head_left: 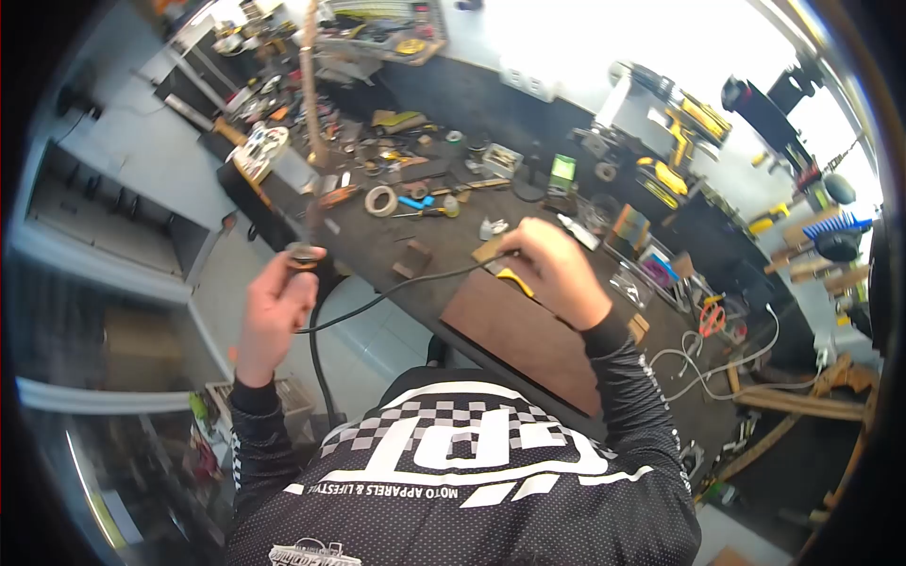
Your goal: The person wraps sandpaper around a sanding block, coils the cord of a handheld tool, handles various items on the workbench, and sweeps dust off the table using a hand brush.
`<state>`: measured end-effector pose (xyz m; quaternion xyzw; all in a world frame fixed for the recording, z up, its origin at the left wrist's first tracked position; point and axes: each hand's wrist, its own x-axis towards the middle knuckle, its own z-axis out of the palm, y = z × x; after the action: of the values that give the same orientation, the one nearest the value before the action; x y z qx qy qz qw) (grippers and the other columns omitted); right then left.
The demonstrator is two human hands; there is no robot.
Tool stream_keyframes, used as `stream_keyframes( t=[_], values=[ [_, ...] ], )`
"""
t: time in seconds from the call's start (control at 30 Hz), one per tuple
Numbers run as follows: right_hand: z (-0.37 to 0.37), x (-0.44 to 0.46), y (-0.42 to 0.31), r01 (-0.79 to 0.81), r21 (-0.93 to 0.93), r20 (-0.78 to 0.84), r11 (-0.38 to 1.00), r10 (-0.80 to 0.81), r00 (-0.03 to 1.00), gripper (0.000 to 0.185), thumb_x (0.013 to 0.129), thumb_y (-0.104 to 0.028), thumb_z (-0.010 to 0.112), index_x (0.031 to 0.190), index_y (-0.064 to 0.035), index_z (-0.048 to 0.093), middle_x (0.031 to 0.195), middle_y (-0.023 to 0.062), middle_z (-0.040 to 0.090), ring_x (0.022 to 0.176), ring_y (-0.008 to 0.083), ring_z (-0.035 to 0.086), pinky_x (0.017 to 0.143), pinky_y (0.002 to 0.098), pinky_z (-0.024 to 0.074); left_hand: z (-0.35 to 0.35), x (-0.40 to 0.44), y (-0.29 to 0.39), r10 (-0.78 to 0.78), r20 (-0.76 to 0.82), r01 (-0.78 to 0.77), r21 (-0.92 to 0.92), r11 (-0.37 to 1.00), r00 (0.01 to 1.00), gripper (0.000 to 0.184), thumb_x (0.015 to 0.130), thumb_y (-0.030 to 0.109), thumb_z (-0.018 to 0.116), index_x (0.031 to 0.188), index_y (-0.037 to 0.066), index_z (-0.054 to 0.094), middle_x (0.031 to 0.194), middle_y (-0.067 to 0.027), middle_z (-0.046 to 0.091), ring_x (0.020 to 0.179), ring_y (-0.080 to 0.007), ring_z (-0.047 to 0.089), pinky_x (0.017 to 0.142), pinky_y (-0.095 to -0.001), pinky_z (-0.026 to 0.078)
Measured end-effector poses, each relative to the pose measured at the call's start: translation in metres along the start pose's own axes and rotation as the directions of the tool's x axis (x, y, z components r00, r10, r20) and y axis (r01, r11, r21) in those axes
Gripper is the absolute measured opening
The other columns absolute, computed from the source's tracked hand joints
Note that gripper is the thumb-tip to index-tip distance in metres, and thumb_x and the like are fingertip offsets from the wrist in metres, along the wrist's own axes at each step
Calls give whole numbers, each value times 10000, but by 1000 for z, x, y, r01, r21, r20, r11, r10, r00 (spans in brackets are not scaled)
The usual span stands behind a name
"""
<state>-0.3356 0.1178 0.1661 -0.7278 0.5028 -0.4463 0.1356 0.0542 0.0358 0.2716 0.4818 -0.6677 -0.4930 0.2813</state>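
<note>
My left hand [276, 316] is raised at the bench's left front edge, its fingers closed round a small dark round-ended piece [302, 253] whose kind I cannot make out. A long brown rod-like thing [310, 85] runs down toward that piece; blur hides whether they join. My right hand [557, 269] is closed on a black cable [406, 284] above a flat brown board [505, 330]. The cable sags leftward between the hands and passes by my left wrist. Just under my right fingers shows a yellow object [514, 280], partly hidden.
The dark workbench [377, 255] carries a tape roll [380, 201], a small brown block [412, 258], a screwdriver [429, 212] and scattered tools. Yellow power drills [684, 137] hang on the back wall. White cords [694, 363] lie at the right. A grey cabinet [113, 217] stands left.
</note>
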Motion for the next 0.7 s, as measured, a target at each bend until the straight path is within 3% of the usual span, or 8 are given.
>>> stream_keyframes(
  t=[0.1, 0.2, 0.3, 0.33, 0.47, 0.57, 0.63, 0.7],
  values=[
    [-26, 60, -43, 204, -47, 23, 978, -203, 979, 199, 917, -75, 817, 1087, -80, 713, 972, 73, 678, 926, 320, 668, 844, 436, 543, 7, -11, -3, 56, 133, -97, 329, 939, 990, 319, 1097, 229, 731, 1323, 4, 737, 855, 41, 592, 756, -71, 467, 670, -275, 405],
    [-36, 106, -66, 284, -77, 29, 956, -283, 959, 174, 948, -64, 803, 1096, -65, 712, 991, 80, 677, 962, 317, 686, 873, 435, 553, 1, -15, 1, 56, 364, -181, 319, 930, 930, 331, 1088, 238, 752, 1308, -9, 736, 894, 18, 626, 779, -81, 480, 682, -285, 413],
    [-33, 124, -62, 159, 51, 22, 986, -160, 987, 126, 1040, -79, 753, 1145, -30, 705, 1021, 58, 709, 933, 199, 687, 853, 359, 559, -18, -11, -9, 241, 350, -284, 75, 956, 905, 372, 1054, 251, 795, 1311, -14, 749, 890, 63, 616, 777, -65, 485, 689, -279, 416],
    [-27, 123, -59, 41, 229, 31, 973, -49, 998, 123, 1085, -93, 715, 1189, -32, 694, 1019, 28, 708, 922, 127, 645, 839, 329, 548, -25, -6, -16, 366, 315, -378, -23, 925, 876, 394, 1073, 318, 785, 1276, -16, 740, 868, 59, 611, 724, -53, 482, 636, -255, 386],
    [-1, 108, -58, -203, 133, 48, 970, 198, 979, 162, 1096, -150, 725, 1208, -46, 671, 989, 16, 676, 903, 117, 601, 826, 324, 536, -52, 14, -10, 353, 82, -317, -288, 904, 932, 333, 1158, 323, 662, 1283, 17, 704, 813, 64, 537, 634, 0, 406, 544, -209, 276],
    [30, 94, -87, -163, 37, 85, 986, 160, 983, 190, 1093, -165, 715, 1198, -15, 666, 992, 113, 703, 891, 224, 674, 830, 375, 559, -68, 51, -22, 326, -139, -346, -166, 923, 935, 330, 1150, 312, 684, 1264, 4, 712, 814, 76, 536, 658, -2, 431, 565, -216, 317],
    [38, 91, -133, -174, -66, 303, 982, 186, 935, 193, 1075, -159, 712, 1189, -8, 678, 1021, 161, 722, 927, 348, 727, 835, 421, 581, -71, 76, -42, 560, -205, -491, 305, 816, 803, 296, 1086, 281, 745, 1230, 23, 735, 841, -38, 685, 691, -186, 636, 647, -325, 485],
    [41, 94, -155, -6, -217, 264, 976, 65, 962, 175, 1049, -165, 725, 1159, -31, 700, 1028, 151, 727, 953, 382, 744, 827, 448, 597, -77, 84, -50, 691, -82, -443, 711, 545, 718, 280, 1048, 264, 760, 1193, 25, 743, 908, -107, 765, 800, -305, 748, 730, -403, 563]
  ],
)
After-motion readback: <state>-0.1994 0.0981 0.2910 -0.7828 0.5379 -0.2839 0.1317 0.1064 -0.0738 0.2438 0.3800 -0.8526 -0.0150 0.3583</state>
